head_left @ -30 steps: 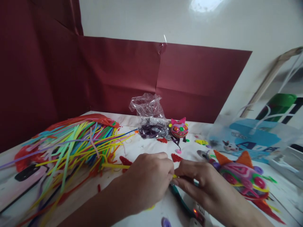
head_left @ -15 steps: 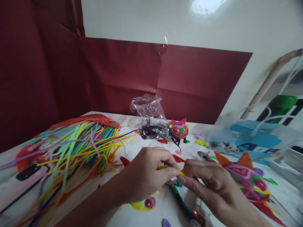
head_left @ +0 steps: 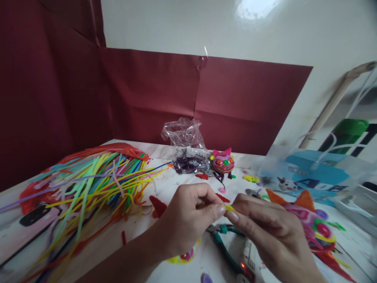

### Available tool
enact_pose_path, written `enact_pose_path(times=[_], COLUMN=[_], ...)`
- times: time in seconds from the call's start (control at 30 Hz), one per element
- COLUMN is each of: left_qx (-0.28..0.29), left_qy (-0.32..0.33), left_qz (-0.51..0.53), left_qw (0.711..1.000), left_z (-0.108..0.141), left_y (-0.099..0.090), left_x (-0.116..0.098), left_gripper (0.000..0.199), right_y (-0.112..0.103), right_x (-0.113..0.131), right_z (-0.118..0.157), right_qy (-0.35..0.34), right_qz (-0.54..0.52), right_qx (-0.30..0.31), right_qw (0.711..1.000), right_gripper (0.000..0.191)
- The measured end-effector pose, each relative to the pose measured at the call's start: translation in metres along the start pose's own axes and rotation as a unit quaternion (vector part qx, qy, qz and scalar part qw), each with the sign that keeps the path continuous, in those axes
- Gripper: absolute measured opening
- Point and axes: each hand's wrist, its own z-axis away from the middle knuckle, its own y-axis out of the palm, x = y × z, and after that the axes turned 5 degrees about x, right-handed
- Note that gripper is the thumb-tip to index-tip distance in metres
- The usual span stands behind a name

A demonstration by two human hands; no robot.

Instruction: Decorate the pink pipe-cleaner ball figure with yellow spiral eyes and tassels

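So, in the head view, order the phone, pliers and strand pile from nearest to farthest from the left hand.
From the left hand:
1. Pliers: close, just right.
2. Strand pile: left.
3. Phone: farther left, by the picture's edge.

1. Wall: pale, glossy, bright light reflection near top.
2. Dark red sheeting: creased, covers lower wall and left side.
3. Counter: white, faintly marbled, meets sheeting at rear.

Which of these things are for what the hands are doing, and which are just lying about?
Seems to belong:
yellow strip, pinched by left hand and right hand
colourful strips
pliers, probably

Probably just lying about:
pink phone
blue-and-white bag
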Motion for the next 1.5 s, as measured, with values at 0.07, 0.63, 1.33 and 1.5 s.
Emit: enact_pose_path(times=[0.07,0.63,1.33,1.5], left_qx=[-0.011,0.007,-0.019,-0.058], left_qy=[0.003,0.094,-0.015,-0.002], left_qz=[0.030,-0.311,-0.005,-0.004], left_qw=[0.999,0.946,1.000,0.998], left_z=[0.000,0.002,-0.001,-0.001], left_y=[0.003,-0.007,0.002,0.007], left_x=[-0.001,-0.002,-0.003,0.003], left_gripper=[0.012,0.013,0.011,0.014], right_y=[0.004,-0.006,0.005,0.009], right_x=[0.001,0.002,-0.001,-0.003], right_z=[0.000,-0.005,0.000,0.002], right_qy=[-0.007,0.070,0.005,-0.009], right_qz=[-0.010,0.099,0.004,0.020], right_qx=[-0.029,0.155,-0.047,-0.101], right_qw=[1.000,0.981,0.999,0.995], right_gripper=[0.026,0.020,0.025,0.019])
